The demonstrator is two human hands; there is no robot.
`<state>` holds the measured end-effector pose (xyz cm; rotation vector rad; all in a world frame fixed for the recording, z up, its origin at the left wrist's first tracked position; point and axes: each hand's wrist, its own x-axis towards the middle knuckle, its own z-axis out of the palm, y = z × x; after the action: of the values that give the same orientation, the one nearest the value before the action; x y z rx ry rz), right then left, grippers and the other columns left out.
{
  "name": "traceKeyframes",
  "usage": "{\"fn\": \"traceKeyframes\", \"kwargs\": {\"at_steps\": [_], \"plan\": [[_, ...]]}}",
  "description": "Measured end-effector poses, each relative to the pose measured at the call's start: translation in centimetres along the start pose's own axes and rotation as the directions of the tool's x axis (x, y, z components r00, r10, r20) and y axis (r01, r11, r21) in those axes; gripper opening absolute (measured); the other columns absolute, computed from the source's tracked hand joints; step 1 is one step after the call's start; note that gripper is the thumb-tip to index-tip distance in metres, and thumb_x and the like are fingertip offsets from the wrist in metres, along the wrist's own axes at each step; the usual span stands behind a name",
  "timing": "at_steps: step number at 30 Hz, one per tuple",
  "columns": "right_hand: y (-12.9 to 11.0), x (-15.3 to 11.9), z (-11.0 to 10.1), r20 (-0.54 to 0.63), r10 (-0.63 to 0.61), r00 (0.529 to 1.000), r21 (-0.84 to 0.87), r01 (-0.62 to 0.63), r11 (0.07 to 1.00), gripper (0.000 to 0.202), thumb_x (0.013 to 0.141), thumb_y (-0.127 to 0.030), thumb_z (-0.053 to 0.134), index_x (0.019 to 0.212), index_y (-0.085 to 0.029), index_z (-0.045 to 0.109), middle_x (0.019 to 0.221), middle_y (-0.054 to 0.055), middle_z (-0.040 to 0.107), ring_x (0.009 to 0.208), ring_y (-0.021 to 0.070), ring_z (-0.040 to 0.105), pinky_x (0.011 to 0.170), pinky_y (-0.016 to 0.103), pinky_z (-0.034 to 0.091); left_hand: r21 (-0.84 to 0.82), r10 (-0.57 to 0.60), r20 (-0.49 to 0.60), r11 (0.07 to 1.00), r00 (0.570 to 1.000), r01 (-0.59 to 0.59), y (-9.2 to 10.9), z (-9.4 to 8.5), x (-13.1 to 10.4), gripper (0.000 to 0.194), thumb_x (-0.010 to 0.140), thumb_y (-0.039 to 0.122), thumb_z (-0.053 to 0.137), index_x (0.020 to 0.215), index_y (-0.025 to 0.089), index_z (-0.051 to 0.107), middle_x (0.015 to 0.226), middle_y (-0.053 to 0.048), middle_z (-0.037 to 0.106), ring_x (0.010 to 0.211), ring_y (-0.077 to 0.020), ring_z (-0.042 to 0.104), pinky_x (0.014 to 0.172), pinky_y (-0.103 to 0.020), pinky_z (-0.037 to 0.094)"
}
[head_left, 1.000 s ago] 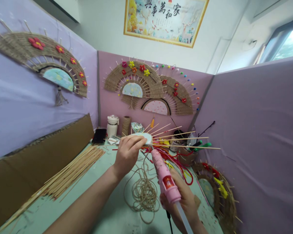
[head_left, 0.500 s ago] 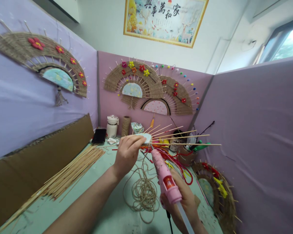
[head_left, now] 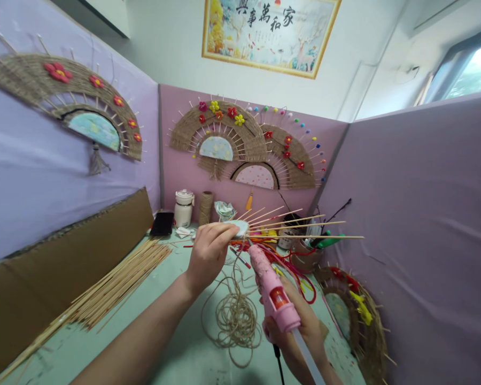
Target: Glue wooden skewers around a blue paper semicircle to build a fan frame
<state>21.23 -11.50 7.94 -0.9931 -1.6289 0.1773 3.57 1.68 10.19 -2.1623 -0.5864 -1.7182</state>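
Near the middle of the head view, a half-round fan base with a pale blue top sits above the surface, thin wooden sticks fanning out toward the right of the frame. The left grip is closed over the base's left part, fingers bent across its top; the thumb is hidden, so how it presses from below I cannot tell. From the lower right, the right grip wraps the handle of a pink glue gun, a translucent glue stick jutting from its back end. Its nozzle lies at the base's near edge, touching or just beside, I cannot tell which. A strand of jute twine rises to that same edge from a loose coil at bottom centre.

The base looks light and fairly stiff, best held by its flat half-round body; the sticks seem slender enough to snap or work loose if gripped by their tips. The twine should be soft and limp, easily tangled. The gun looks heavier than the base and is safest by the handle, since the nozzle may be hot.
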Motion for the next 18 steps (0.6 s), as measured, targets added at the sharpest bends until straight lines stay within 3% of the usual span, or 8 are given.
{"fn": "traceKeyframes", "kwargs": {"at_steps": [7,12,15,18], "plan": [[-0.1,0.1,-0.2,-0.002,0.055,0.998,0.033,-0.055,0.998,0.037,0.087,-0.056,0.051,0.077,-0.022,0.061,0.068,0.002,0.058,0.061,0.0179,0.056,0.056,0.029,0.048,-0.024,-0.006,0.002,1.000,1.000,0.006,0.0,0.1,-0.1,0.039,0.089,0.006,0.053,0.122,0.025,0.056,0.108,-0.007,0.070,0.103,-0.0190,0.062,0.090,-0.038,0.049],[0.1,-0.2,-1.2,-0.008,0.126,0.992,-0.008,-0.126,0.992,0.028,0.087,-0.048,0.055,0.080,-0.021,0.060,0.070,0.001,0.056,0.064,0.0170,0.054,0.058,0.029,0.048,-0.118,-0.089,-0.023,0.989,0.996,0.086,-0.1,0.0,0.1,0.038,0.089,0.008,0.054,0.122,0.026,0.057,0.110,-0.007,0.069,0.103,-0.0194,0.062,0.090,-0.039,0.049],[1.3,-0.9,-2.8,0.077,0.212,0.974,-0.142,-0.199,0.970,0.023,0.089,-0.042,0.054,0.086,-0.021,0.061,0.074,0.001,0.057,0.066,0.0160,0.055,0.060,0.026,0.047,-0.159,-0.165,-0.037,0.975,0.986,0.157,-0.3,-0.1,0.3,0.034,0.089,0.010,0.057,0.119,0.025,0.059,0.108,-0.007,0.069,0.102,-0.0193,0.062,0.090,-0.038,0.050],[3.8,-2.6,-4.8,0.134,0.349,0.927,-0.384,-0.276,0.881,0.030,0.090,-0.047,0.051,0.087,-0.020,0.064,0.078,0.002,0.062,0.068,0.0171,0.059,0.060,0.027,0.046,-0.173,-0.226,-0.044,0.961,0.973,0.215,-0.5,-0.3,0.4,0.028,0.089,0.014,0.058,0.115,0.024,0.061,0.106,-0.007,0.069,0.100,-0.0187,0.063,0.090,-0.037,0.050]]}}
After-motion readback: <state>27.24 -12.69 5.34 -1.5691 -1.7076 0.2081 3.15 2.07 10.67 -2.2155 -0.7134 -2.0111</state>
